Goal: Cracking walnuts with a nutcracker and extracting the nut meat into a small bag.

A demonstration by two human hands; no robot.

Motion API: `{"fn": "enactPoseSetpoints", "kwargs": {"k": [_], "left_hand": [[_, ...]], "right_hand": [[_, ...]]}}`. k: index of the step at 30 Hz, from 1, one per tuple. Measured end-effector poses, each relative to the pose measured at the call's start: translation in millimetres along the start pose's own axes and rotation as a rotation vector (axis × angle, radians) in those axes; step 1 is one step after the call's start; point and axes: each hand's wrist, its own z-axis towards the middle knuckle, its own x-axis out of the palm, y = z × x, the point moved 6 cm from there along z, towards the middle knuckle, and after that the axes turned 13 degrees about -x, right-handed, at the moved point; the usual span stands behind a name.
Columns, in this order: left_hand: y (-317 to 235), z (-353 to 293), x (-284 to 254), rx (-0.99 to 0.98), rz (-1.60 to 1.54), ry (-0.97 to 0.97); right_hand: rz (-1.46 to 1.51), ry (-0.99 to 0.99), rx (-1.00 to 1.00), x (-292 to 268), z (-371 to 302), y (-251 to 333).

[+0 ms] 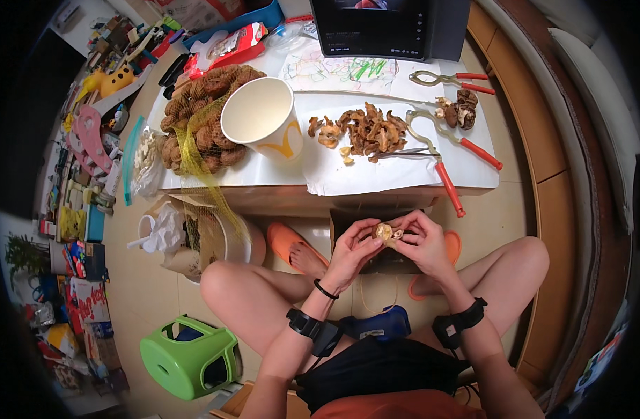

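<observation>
A cracked walnut (384, 231), its pale inside showing, is pinched between my two hands below the table's near edge. The fingers of my left hand (358, 243) close round its left side. My right hand (423, 244) grips the other side, with a small broken piece at its fingertips. On white paper (327, 178) beyond my hands lies a heap of brown walnut pieces (376, 133). Two plier-type nutcrackers with red handles, one near (442, 171) and one farther (473, 82), lie right of the heap. Between them sit dark walnuts (465, 110).
A net bag of walnuts (211, 133) and a tall paper cup (271, 126) stand on the table's left, near a zip bag (146, 164). A screen (390, 35) is at the back. On the floor are a waste bin (239, 241) and a green stool (187, 356).
</observation>
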Motion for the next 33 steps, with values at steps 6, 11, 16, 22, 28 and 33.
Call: {"fn": "enactPoseSetpoints", "kwargs": {"k": [6, 11, 16, 22, 28, 33], "left_hand": [[-7, -2, 5, 0.007, -0.068, 0.038], [-12, -5, 10, 0.015, -0.104, 0.068], [-15, -7, 13, 0.051, -0.038, 0.032], [-8, -7, 9, 0.077, 0.081, -0.01], [-10, -10, 10, 0.141, 0.185, -0.029], [-14, -11, 16, 0.149, 0.233, -0.017]], "right_hand": [[0.077, -0.004, 0.055, -1, -1, 1], [0.086, -0.026, 0.127, -7, 1, 3], [-0.258, 0.076, -0.108, -8, 5, 13], [-0.063, 0.076, -0.001, 3, 5, 2], [-0.064, 0.101, -0.025, 6, 3, 9], [-0.084, 0.082, -0.012, 0, 2, 8]]}}
